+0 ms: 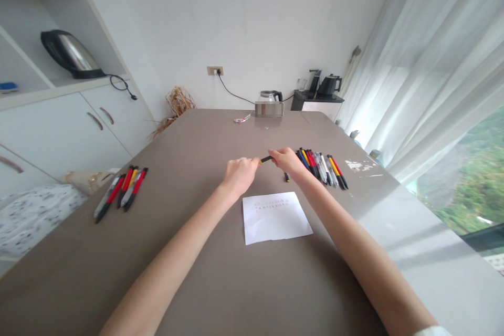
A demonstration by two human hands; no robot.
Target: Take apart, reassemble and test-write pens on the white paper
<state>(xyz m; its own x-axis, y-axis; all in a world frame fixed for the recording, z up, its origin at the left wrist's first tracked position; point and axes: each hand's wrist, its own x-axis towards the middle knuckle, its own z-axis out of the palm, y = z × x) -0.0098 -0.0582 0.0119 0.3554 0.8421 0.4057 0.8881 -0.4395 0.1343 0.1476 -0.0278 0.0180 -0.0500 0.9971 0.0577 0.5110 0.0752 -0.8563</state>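
Observation:
Out over the table, both my hands hold one pen [266,159] with a black section and a bit of yellow showing between them. My left hand [241,174] is closed around its left end, and the fingers of my right hand [286,159] pinch its right end. Below my right hand lies a short black and yellow pen part [287,177]. A sheet of white paper [275,219] with small faint writing rests nearer to me. To the right of my right hand is a row of several pens [321,168] in red, yellow, blue, white and grey.
Several red, grey and yellow pens [122,189] lie at the table's left. On the brown table [189,283], a glass pot [269,96] stands behind a blurred box [269,109] at the far edge. A kettle [73,55] sits on a shelf; curtains [394,63] hang right.

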